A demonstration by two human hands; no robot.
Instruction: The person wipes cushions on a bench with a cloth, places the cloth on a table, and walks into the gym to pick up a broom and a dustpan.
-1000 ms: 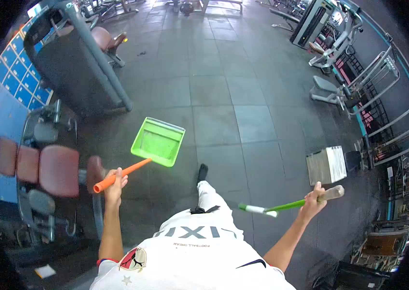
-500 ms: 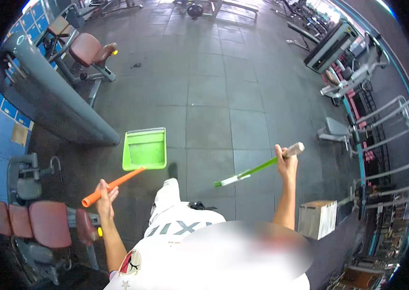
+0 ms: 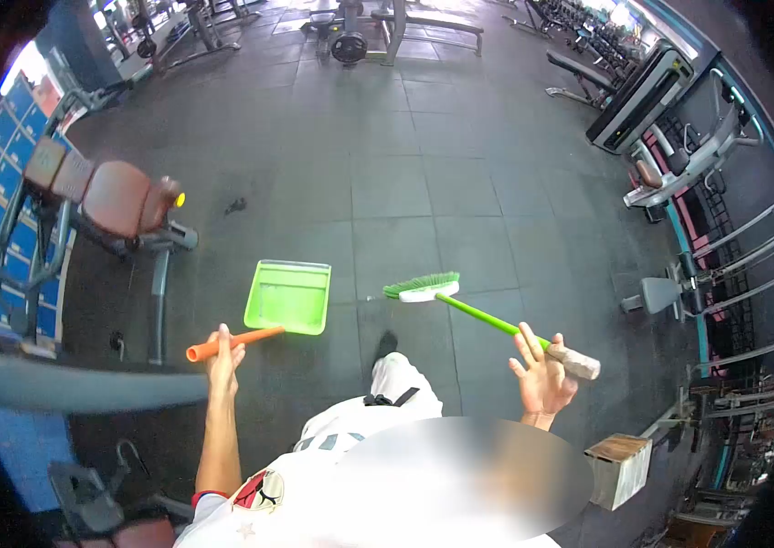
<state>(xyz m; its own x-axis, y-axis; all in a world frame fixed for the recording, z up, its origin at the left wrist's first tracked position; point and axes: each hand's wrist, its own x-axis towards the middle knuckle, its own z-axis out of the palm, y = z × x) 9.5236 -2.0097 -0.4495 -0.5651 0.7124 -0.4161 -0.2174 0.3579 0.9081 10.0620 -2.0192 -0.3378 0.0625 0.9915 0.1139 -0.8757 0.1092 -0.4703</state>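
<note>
My left hand point(image 3: 222, 363) is closed round the orange handle of a dustpan point(image 3: 288, 297). Its bright green pan is ahead of that hand, low over or on the floor; I cannot tell whether it touches. My right hand point(image 3: 544, 376) holds a broom point(image 3: 483, 316) near the taped grey-white end of its green handle, palm turned up and fingers loosely stretched along the stick. The broom's white head with green bristles lies right of the pan, apart from it. A small pale speck point(image 3: 371, 298) shows on the floor left of the bristles.
Dark floor tiles point(image 3: 392, 187) run ahead. To the left are a padded exercise machine point(image 3: 122, 196) and blue lockers point(image 3: 3, 173). A dark scrap point(image 3: 235, 206) lies on the floor. A white box point(image 3: 620, 470) and a grey-seated machine point(image 3: 661, 295) stand on the right.
I have stepped forward past the left machine's post. The broom has swung so its head lies farther forward, bristles showing. My right fingers have loosened; my left hand keeps the dustpan.
</note>
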